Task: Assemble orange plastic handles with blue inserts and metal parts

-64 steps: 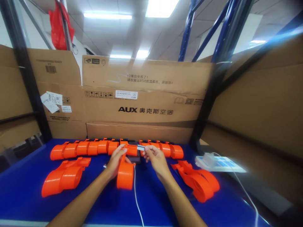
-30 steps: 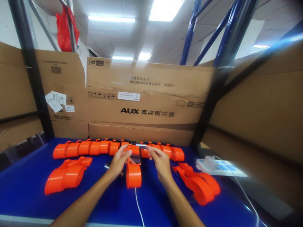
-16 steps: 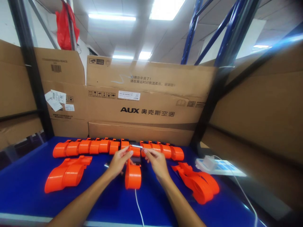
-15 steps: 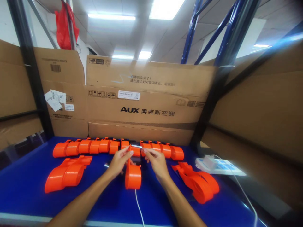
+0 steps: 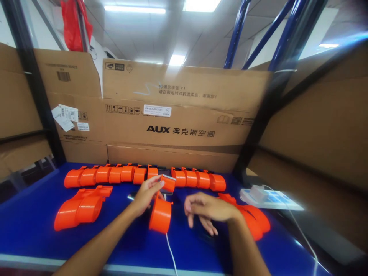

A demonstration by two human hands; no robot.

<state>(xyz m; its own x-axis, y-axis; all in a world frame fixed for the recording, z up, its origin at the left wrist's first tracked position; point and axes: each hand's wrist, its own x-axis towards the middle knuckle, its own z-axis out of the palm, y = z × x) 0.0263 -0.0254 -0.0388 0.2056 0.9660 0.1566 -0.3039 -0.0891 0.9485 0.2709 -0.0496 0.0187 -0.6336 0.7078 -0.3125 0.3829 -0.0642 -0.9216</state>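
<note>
My left hand (image 5: 145,194) grips an orange plastic housing (image 5: 161,211) above the blue table (image 5: 34,237); a small silver strip sits on its upper end. My right hand (image 5: 208,210) hovers apart from it to the right, fingers loosely spread, holding nothing. Under the housing lies a dark flat device (image 5: 165,189) with a white cable (image 5: 170,253) running toward me. A stack of orange housings (image 5: 253,218) lies just right of my right hand.
A row of orange housings (image 5: 115,175) lines the back of the table, and another orange stack (image 5: 79,207) lies at the left. A white power strip (image 5: 270,197) with a plug sits at the right. Cardboard boxes (image 5: 178,115) and dark shelf posts wall in the table.
My right hand has let go of the silver strip on the housing and moved back and to the right. My left hand keeps holding the housing.
</note>
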